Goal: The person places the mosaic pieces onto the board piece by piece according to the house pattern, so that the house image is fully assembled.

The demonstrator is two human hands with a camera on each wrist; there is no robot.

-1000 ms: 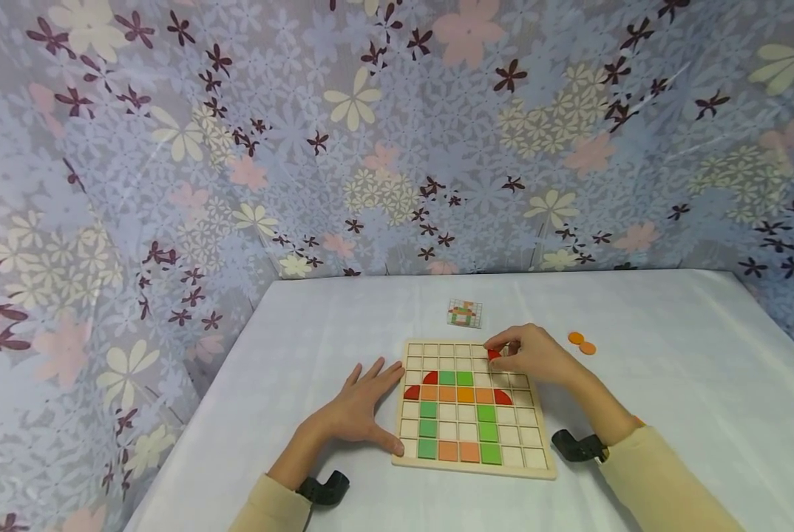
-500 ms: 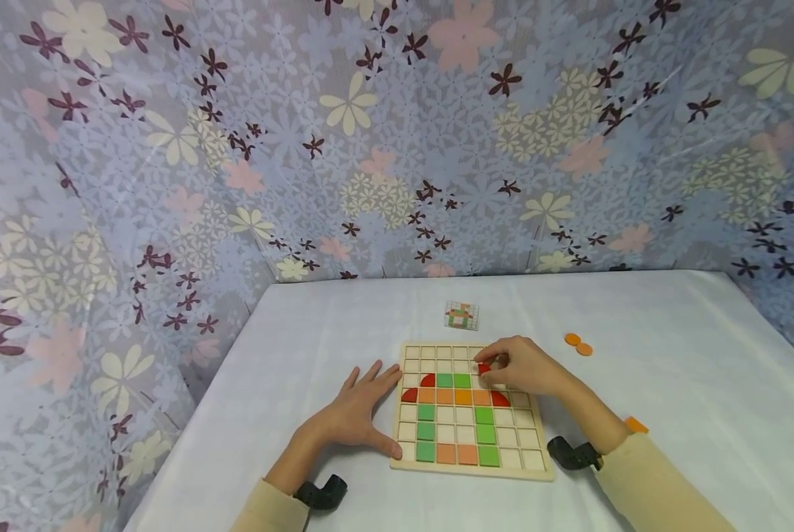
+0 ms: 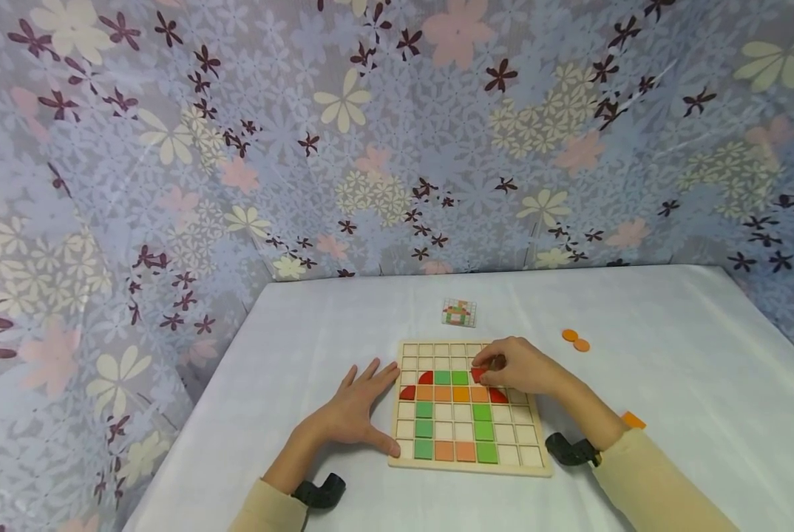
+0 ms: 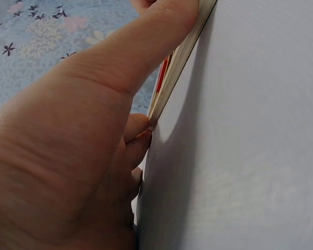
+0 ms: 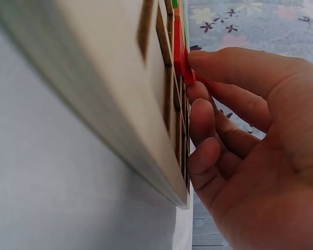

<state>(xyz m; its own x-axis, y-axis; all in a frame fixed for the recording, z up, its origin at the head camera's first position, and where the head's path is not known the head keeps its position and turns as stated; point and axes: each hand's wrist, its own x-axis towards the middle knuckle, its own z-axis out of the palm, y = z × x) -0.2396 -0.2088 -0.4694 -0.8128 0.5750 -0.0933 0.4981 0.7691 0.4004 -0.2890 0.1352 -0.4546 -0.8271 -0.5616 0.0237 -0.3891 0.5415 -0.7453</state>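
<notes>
A wooden grid board (image 3: 470,469) lies on the table, several cells filled with green, orange and red pieces. My left hand (image 3: 352,415) is spread at its left side; in the left wrist view the thumb and fingertips touch the board's edge (image 4: 173,75). Between thumb and fingers, my right hand (image 3: 522,368) pinches a red piece (image 3: 477,375) with a curved side, over the cell right of the two green squares (image 3: 451,377). In the right wrist view this red piece (image 5: 190,74) is low at the board's surface, next to another red piece (image 5: 178,49).
A small pattern card (image 3: 459,312) lies behind the board. To the right are two orange discs (image 3: 576,340), and an orange piece (image 3: 633,420) sits by the right forearm. A flower-print cloth (image 3: 370,148) hangs behind the white table.
My right hand has brought the red piece down from the board's upper rows toward the green row. My left hand stays at the board's left edge. The head view has shifted slightly.
</notes>
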